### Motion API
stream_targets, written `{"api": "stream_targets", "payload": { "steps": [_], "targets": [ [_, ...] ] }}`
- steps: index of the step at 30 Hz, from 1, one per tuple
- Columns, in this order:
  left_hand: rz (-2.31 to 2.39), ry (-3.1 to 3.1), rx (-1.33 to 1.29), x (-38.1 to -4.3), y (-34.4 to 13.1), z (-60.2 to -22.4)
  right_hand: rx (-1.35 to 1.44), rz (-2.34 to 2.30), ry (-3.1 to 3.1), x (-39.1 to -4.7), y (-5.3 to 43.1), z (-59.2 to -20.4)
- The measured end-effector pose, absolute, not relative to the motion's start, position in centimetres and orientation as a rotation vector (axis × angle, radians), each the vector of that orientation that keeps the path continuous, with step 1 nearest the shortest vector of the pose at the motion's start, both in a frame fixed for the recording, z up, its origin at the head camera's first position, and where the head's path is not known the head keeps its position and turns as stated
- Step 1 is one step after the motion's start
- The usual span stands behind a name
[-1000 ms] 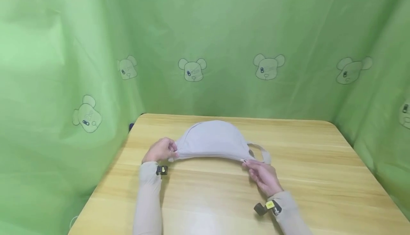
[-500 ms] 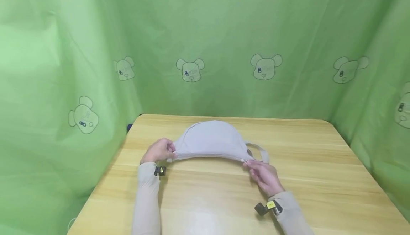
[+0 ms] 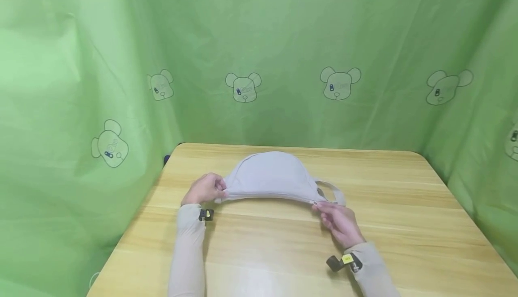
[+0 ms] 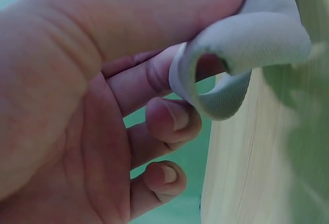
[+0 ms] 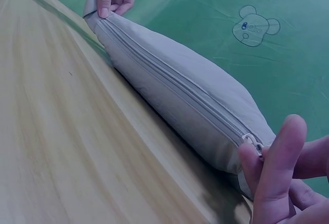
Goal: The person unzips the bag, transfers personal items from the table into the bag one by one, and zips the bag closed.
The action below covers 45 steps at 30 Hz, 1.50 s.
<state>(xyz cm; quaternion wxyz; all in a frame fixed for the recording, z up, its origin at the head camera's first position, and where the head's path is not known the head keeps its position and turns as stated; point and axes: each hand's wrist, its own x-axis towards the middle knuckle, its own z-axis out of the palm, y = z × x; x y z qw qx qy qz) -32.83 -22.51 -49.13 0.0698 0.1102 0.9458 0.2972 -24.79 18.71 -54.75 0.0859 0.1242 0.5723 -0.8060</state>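
Note:
A pale grey waist bag (image 3: 271, 173) lies on the wooden table, its curved side facing away and its long zipper (image 5: 177, 82) along the near edge. The zipper's teeth look joined along the stretch seen in the right wrist view. My left hand (image 3: 205, 188) pinches the bag's left end between thumb and fingers; a folded loop of webbing (image 4: 267, 41) sticks out there. At the opposite end, my right hand (image 3: 340, 221) pinches the zipper pull (image 5: 251, 141), partly hidden by the fingers. Behind that hand a strap (image 3: 337, 192) arches off the bag's right end.
The wooden table (image 3: 263, 252) has rounded far corners. Green curtains (image 3: 291, 32) printed with bear heads stand behind it and on both sides. Each sleeved wrist carries a small black camera (image 3: 335, 263).
The right hand and the bag's right end have shifted slightly to the right. Both hands keep the same hold, and the head view sways a little.

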Motion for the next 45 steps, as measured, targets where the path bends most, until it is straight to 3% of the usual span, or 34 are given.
{"api": "stream_targets", "payload": {
  "steps": [21, 45],
  "targets": [
    [0.830, 2.851, 0.529, -33.6, -18.2, -49.8, 0.271, -2.455, 1.597, -23.9, 23.6, -55.0],
    [0.828, 2.860, 0.518, -33.7, -17.5, -50.6, 0.277, -2.397, 1.687, -24.0, 24.6, -55.7]
  ]
}}
